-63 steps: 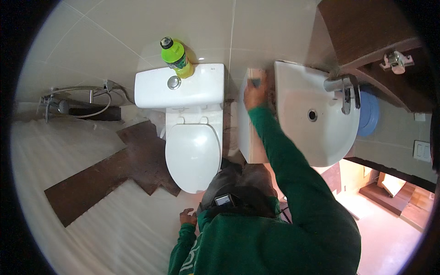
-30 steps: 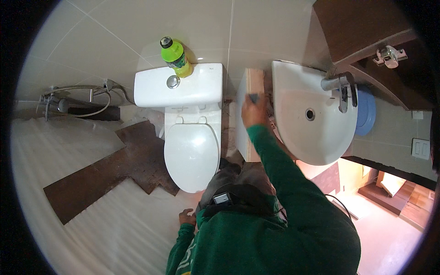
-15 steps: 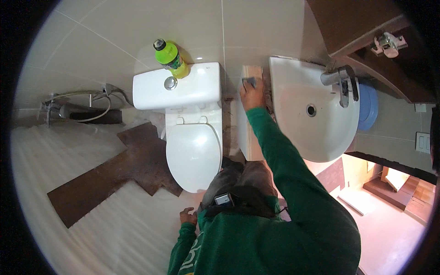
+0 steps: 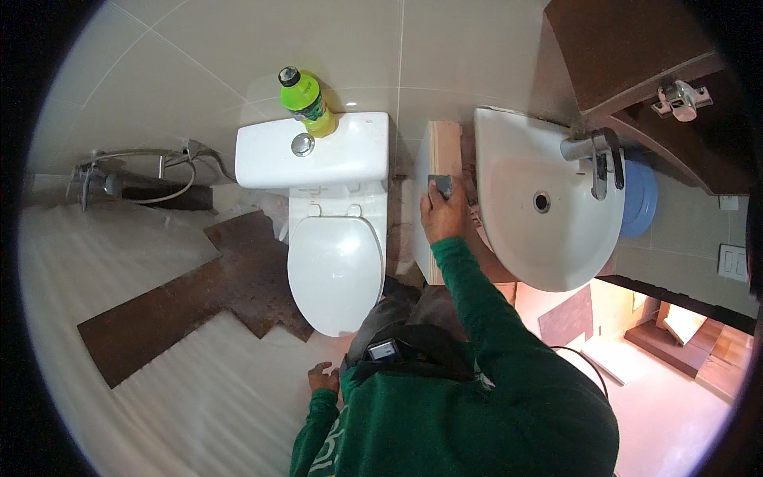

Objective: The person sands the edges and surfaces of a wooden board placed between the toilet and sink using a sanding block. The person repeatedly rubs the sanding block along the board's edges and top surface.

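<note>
Green sweater (image 4: 469, 413): it filled the bottom of my view; pale lettering (image 4: 322, 455) ran down its left side, too bent and cropped for me to make out a whole word.
Toilet (image 4: 335, 262): it stood left of centre, lid down; a tiny mark (image 4: 369, 122) at the right end of the tank (image 4: 266, 163) was too small to tell.
Washbasin (image 4: 509, 230): it sat right of centre, and I picked out no writing on it.
Wooden panel (image 4: 445, 147): its raw edge faced up between toilet and basin. I judged the step in hand to be working the dark grey block (image 4: 439, 186) along that edge; a further stroke, I reckoned, called for flat contact and clearance from the basin.
Green bottle (image 4: 306, 99): it stood on the tank, upper left of centre; its dark label was unreadable from my end.
Right hand (image 4: 443, 215): it gripped the block, right of centre, fingers bent.
Left hand (image 4: 322, 378): it hung lower left of centre, loosely open, with nothing visible in it.
Block: it appeared to rest on the panel's edge; I saw no print.
</note>
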{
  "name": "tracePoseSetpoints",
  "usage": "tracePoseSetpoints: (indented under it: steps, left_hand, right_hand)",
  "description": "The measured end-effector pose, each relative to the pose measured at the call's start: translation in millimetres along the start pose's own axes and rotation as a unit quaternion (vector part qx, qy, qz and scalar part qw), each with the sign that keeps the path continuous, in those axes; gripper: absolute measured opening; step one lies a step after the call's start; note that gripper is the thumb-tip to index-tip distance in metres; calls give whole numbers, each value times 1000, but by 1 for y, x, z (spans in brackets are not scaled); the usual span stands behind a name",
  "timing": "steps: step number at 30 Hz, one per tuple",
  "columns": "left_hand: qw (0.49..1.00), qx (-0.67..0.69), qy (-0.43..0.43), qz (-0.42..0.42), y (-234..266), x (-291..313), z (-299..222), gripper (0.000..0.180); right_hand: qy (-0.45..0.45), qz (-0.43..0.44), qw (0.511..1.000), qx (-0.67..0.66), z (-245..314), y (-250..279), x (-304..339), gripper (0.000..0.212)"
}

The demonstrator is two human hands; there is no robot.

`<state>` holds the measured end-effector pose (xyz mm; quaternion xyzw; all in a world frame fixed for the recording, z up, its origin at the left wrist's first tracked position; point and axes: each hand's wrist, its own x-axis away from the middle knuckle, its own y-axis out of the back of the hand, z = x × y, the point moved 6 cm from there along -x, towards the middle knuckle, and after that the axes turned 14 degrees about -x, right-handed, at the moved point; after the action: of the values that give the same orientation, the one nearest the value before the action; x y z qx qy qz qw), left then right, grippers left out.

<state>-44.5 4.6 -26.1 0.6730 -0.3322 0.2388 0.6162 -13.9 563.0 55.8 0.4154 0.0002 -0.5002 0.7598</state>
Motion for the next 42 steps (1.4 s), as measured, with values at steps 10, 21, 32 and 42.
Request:
tracePoseSetpoints:
  steps: [10,21,32,42]
  left_hand:
    - [996,-56,-50,-58,7,5,-1,32]
    - [995,-32,-32,-91,17,6,-11,34]
    - [995,-45,-29,-84,-7,4,19,36]
    - [984,-40,-106,-137,9,-4,-1,37]
  right_hand:
    - [-14,-12,1000,-18,-16,-13,-30,24]
    - [5,-41,999,11,-8,-12,-35,26]
    - [-2,-22,1000,12,-27,-20,-49,24]
    - [30,-37,998,46,-25,-26,-87,25]
